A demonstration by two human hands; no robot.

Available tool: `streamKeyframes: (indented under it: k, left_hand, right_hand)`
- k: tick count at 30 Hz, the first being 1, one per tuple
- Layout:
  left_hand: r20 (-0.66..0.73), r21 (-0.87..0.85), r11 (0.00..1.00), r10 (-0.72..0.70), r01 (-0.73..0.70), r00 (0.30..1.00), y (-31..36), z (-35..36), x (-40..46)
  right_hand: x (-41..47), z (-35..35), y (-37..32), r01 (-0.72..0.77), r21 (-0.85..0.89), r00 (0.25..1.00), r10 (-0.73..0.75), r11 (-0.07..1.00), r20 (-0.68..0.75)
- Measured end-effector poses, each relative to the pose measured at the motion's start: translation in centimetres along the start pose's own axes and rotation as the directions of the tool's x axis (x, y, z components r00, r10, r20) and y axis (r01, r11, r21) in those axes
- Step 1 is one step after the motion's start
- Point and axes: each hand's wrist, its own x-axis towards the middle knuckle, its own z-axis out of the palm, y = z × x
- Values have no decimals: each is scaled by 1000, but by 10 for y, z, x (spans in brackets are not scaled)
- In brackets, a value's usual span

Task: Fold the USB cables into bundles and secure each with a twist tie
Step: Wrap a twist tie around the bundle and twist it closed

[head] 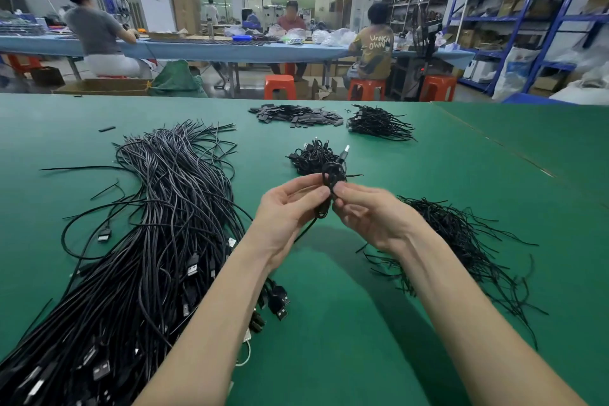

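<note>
Both my hands, left [290,208] and right [369,214], pinch the coiled cable [331,178]; a loose grip could let it spring open.

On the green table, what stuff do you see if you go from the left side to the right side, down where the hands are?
Big pile of loose USB cables → left hand → folded cable bundle held between both hands → right hand → pile of twist ties.
</note>
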Motion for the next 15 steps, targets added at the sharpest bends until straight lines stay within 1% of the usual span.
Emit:
streamKeyframes:
  k: [1, 2, 3, 4, 5, 6, 7, 8, 9, 10, 11, 12, 13, 14, 15]
  left_hand:
    - [-12, 134, 989, 72, -70, 997, -1, -1, -1]
    - [-14, 241, 963, 128, -121, 992, -3, -1, -1]
    - [-17, 304, 942, 152, -139, 988, -5, -2, -1]
    - [-32, 311, 942, 141, -124, 989, -8, -2, -1]
    - [-65, 266, 961, 102, -81, 993, -10, -1, -2]
    - [-108, 180, 983, 42, -22, 993, -12, 0, -2]
    - [-144, 78, 996, -22, 34, 989, -13, 0, -1]
    - [-165, -21, 997, -73, 71, 984, -13, 1, 0]
    - [-170, -106, 990, -107, 89, 980, -12, 1, 1]
    - [-161, -176, 980, -125, 96, 979, -12, 0, 2]
    - [-143, -226, 969, -135, 100, 981, -10, -1, 3]
    - [-120, -254, 961, -144, 110, 982, -9, -1, 3]
    - [-98, -259, 958, -156, 126, 983, -8, -1, 4]
    - [-76, -256, 956, -169, 145, 983, -7, 0, 3]
    - [-54, -258, 952, -184, 165, 981, -7, 2, 2]
  right_hand:
    - [-1, -3, -1, -171, 201, 985, 168, 965, 31]
    - [-3, -5, -1, -258, 328, 966, 251, 909, 63]
    - [-4, -5, 1, -279, 366, 960, 272, 888, 69]
    - [-4, -6, 3, -253, 319, 967, 251, 913, 49]
    - [-3, -6, 4, -189, 205, 982, 190, 961, 13]
    - [0, -5, 5, -85, 38, 996, 86, 996, -27]
    - [1, -5, 5, 43, -176, 998, -52, 983, -42]
    - [0, -6, 3, 193, -431, 975, -220, 882, -14]
    - [-2, -8, 1, 335, -670, 916, -396, 663, 65]
    - [-3, -10, -1, 431, -821, 829, -523, 374, 198]
    - [-5, -13, -2, 491, -863, 744, -572, 116, 346]
    - [-6, -15, -1, 520, -852, 681, -569, -68, 461]
    - [-6, -16, 0, 522, -831, 638, -558, -191, 530]
    - [-7, -16, 2, 511, -819, 606, -565, -263, 560]
    - [-7, -15, 4, 497, -816, 577, -590, -295, 565]
